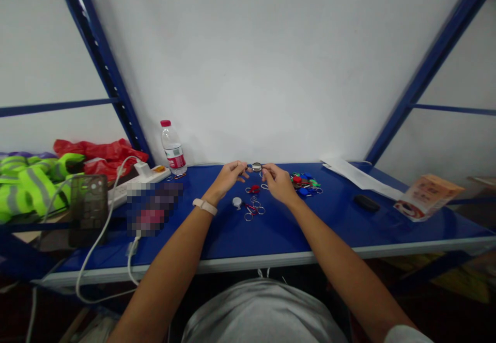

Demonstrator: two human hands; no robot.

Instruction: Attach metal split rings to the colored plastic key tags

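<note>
My left hand [228, 176] and my right hand [279, 183] meet at the back of a blue tabletop [217, 234]. Their fingertips pinch a small key ring with a round silver tag [256, 167], though the fingers partly hide it. Just below my hands lies a red key tag [254, 189]. Near my left wrist sits a round silver tag [237, 203], with metal split rings and red pieces [252, 209] beside it. To the right of my right hand is a heap of coloured key tags [304, 183].
At the back left stand a water bottle [173, 147] and a white power strip [143, 183] with cables. Hi-vis vests [33, 190] and a red plastic bag [103, 156] lie further left. On the right are a paper sheet [360, 179], a black object [366, 203] and a printed carton [428, 197].
</note>
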